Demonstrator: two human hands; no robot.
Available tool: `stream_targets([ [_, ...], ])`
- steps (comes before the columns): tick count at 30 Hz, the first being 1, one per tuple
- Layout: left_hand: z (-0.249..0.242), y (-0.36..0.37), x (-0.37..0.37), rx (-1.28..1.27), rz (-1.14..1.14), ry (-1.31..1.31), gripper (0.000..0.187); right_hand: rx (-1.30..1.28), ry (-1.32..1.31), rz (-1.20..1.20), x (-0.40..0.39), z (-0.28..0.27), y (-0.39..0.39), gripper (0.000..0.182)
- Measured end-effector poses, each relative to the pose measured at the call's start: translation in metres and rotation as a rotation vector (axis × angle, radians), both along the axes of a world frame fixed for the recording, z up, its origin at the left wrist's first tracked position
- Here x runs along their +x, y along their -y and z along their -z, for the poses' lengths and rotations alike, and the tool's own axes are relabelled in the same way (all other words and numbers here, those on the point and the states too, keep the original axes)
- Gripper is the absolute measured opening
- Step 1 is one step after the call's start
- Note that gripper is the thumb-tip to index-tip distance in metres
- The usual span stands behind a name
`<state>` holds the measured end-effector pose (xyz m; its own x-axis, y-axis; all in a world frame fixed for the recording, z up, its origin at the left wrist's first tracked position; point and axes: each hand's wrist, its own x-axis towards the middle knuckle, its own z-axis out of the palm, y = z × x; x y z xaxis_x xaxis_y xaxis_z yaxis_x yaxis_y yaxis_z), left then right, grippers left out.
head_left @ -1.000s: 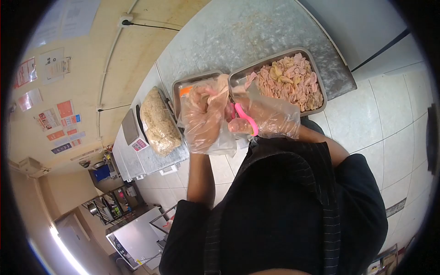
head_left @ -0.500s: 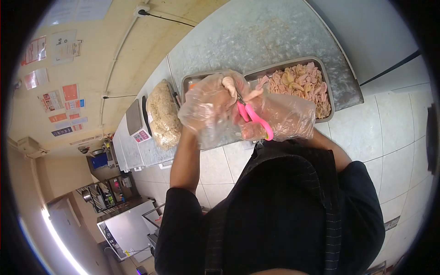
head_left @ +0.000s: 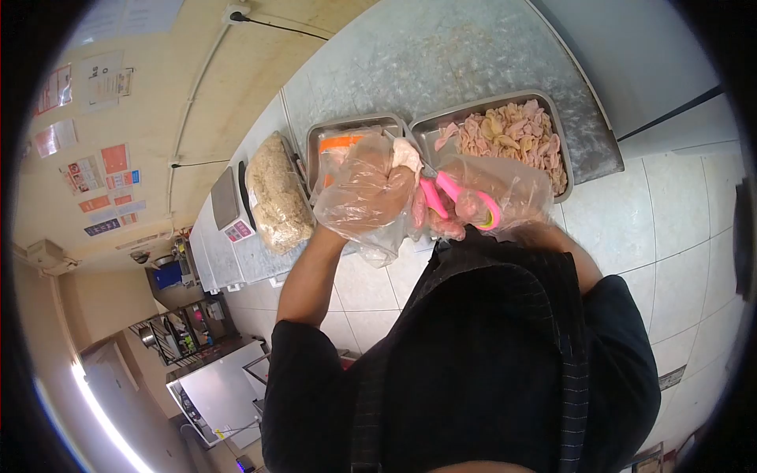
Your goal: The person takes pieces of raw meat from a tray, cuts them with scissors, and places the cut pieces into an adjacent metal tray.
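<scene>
My left hand (head_left: 367, 193), in a loose clear plastic glove, pinches a pale pink piece of raw meat (head_left: 407, 156) that looks like chicken skin. Gloved the same way, my right hand (head_left: 512, 189) has its fingers around the handles of pink scissors (head_left: 455, 189). The scissor blades point up toward the held piece and are partly hidden beside it. Beyond my right hand, a metal tray (head_left: 430, 143) contains a heap of similar raw pieces (head_left: 509, 138). A second metal tray (head_left: 380, 121), partly covered by my left hand, has something orange (head_left: 341, 143) in it.
Left of the trays lies a bulky clear bag of beige crumbs (head_left: 276, 197), with a digital scale (head_left: 231, 206) beside it. The metal table (head_left: 441, 63) carries all of these. A grey upright surface (head_left: 631, 71) stands past its right end.
My hands have moved apart slightly, the scissors shifting right and away from the held piece. The orange item in the left tray shows more. A piece near the blades is no longer visible there.
</scene>
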<state>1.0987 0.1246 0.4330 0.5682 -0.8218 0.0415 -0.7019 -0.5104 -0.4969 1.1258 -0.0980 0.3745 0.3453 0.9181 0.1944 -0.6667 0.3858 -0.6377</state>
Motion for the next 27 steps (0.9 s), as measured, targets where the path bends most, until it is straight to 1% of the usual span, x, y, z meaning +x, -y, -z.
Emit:
stream_targets([
  [2, -0.001, 0.0, -0.003, 0.118, 0.09, 0.084, 0.016, 0.002, -0.022, 0.006, -0.003, 0.002, 0.001, 0.042],
  [4, -0.003, -0.002, -0.009, 0.116, -0.004, 0.015, 0.017, 0.01, -0.046, 0.012, -0.006, 0.004, 0.002, 0.046],
  [5, 0.0, -0.005, -0.008, 0.115, -0.005, 0.014, 0.017, 0.006, -0.055, 0.021, -0.008, 0.005, 0.001, 0.048],
  [6, 0.004, -0.008, -0.007, 0.012, 0.039, -0.046, 0.017, 0.02, -0.075, 0.022, -0.009, 0.008, 0.001, 0.051],
  [8, 0.005, -0.007, -0.005, -0.094, 0.082, -0.11, 0.017, 0.043, -0.114, 0.026, -0.013, 0.015, -0.002, 0.055],
  [10, -0.001, -0.002, -0.002, -0.359, -0.026, -0.344, 0.017, 0.041, -0.157, 0.058, -0.018, 0.017, -0.002, 0.06],
  [11, -0.006, -0.001, 0.0, -0.36, -0.028, -0.343, 0.017, -0.008, -0.185, 0.089, -0.015, 0.016, 0.0, 0.064],
  [12, -0.012, -0.002, 0.003, -0.258, -0.046, -0.338, 0.018, -0.056, -0.212, 0.121, -0.013, 0.015, 0.003, 0.068],
  [14, -0.018, -0.01, 0.005, -0.159, -0.065, -0.339, 0.018, 0.085, -0.019, -0.098, -0.002, 0.021, 0.007, 0.053],
  [16, -0.022, -0.015, 0.007, -0.068, -0.017, -0.309, 0.019, 0.109, -0.015, -0.121, 0.001, 0.017, 0.012, 0.054],
  [17, -0.024, -0.012, 0.007, -0.068, -0.019, -0.308, 0.019, 0.095, -0.035, -0.102, 0.001, 0.014, 0.015, 0.054],
  [19, -0.027, -0.001, 0.004, -0.433, -0.346, -0.714, 0.018, 0.06, -0.074, -0.057, 0.001, 0.012, 0.017, 0.054],
  [20, -0.026, -0.001, 0.004, -0.435, -0.343, -0.718, 0.018, 0.044, -0.089, -0.04, 0.001, 0.012, 0.017, 0.055],
  [22, -0.027, -0.003, 0.004, 0.11, 0.048, -0.145, 0.017, 0.018, -0.093, -0.015, 0.0, 0.01, 0.016, 0.055],
  [23, -0.026, -0.001, 0.002, 0.112, 0.048, -0.147, 0.017, -0.002, -0.081, 0.001, 0.0, 0.01, 0.014, 0.056],
  [25, -0.021, 0.007, -0.001, -0.362, -0.457, -0.655, 0.019, -0.058, -0.04, 0.03, -0.003, 0.005, 0.01, 0.057],
  [26, -0.015, 0.003, -0.002, -0.36, -0.458, -0.661, 0.019, -0.09, -0.013, 0.05, -0.006, 0.003, 0.008, 0.057],
  [27, -0.005, -0.003, -0.002, -0.325, -0.302, -0.535, 0.018, -0.105, 0.01, 0.066, -0.007, 0.003, 0.005, 0.058],
])
